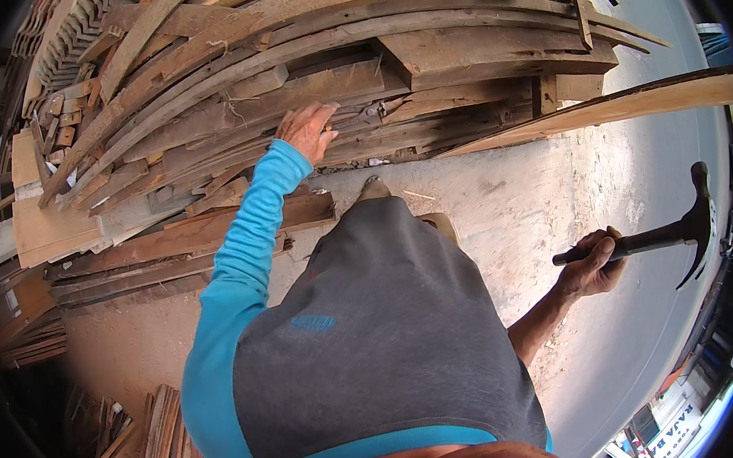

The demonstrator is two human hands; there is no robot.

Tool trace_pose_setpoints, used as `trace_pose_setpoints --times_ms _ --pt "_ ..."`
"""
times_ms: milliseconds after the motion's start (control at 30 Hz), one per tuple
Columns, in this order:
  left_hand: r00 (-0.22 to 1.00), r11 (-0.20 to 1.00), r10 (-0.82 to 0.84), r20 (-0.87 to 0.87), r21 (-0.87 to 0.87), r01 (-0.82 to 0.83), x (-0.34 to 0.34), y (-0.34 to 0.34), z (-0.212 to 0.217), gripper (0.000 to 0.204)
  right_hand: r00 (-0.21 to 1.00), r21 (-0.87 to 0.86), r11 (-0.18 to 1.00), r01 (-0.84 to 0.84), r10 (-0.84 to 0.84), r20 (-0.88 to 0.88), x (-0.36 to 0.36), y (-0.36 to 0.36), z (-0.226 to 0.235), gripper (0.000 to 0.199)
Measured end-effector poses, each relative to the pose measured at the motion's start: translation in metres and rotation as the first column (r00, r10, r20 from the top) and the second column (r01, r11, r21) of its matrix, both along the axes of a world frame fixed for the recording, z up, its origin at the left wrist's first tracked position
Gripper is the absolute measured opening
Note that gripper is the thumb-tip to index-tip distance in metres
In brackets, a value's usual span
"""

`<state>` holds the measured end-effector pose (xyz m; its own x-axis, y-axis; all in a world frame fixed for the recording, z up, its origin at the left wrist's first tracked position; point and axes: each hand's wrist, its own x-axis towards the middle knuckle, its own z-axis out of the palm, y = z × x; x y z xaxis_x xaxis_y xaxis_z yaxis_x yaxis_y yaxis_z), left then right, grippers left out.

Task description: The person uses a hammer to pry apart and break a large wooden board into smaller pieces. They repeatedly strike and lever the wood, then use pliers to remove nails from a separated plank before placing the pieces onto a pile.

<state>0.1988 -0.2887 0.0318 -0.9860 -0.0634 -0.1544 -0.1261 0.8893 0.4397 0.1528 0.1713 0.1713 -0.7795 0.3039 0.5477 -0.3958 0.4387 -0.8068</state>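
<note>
My left hand (307, 130) reaches forward on a blue sleeve and rests on the stacked wooden planks (285, 72), fingers spread against the plank ends. My right hand (591, 263) is held out to the right, clenched around the dark handle of a claw hammer (685, 230), whose head points away to the right above the concrete floor. My grey and blue shirt fills the lower middle of the view and hides my legs, apart from one foot near the pile.
A long pale plank (615, 106) sticks out to the right from the pile. Shorter boards (170, 244) lie on the floor at the left, more scrap wood (142, 445) at lower left. Concrete floor (510, 192) spreads right.
</note>
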Motion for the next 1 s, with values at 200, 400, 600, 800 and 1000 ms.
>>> trace_pose_setpoints --times_ms 200,400,600,800,1000 --pt "0.912 0.951 0.037 -0.408 -0.265 -0.157 -0.018 -0.029 -0.028 0.044 0.999 -0.105 0.994 0.038 -0.035 0.031 -0.001 -0.007 -0.001 0.041" --pt "0.878 0.941 0.11 -0.466 -0.235 -0.242 -0.016 -0.034 -0.069 0.044 0.998 -0.2 0.979 -0.045 0.035 -0.055 -0.015 -0.014 0.011 0.042" --pt "0.727 0.963 0.095 -0.68 -0.123 -0.241 -0.022 0.001 -0.032 0.041 0.998 -0.278 0.959 -0.058 0.056 -0.015 -0.019 0.008 0.019 0.033" --pt "0.636 0.984 0.108 -0.764 0.174 0.042 -0.09 0.103 0.058 0.035 0.997 -0.418 0.908 -0.024 0.054 0.061 -0.018 0.038 -0.012 0.027" --pt "0.787 0.755 0.163 -0.595 0.588 0.288 -0.155 0.237 0.138 0.061 0.996 -0.44 0.897 -0.049 0.009 -0.093 -0.02 0.114 -0.017 0.026"
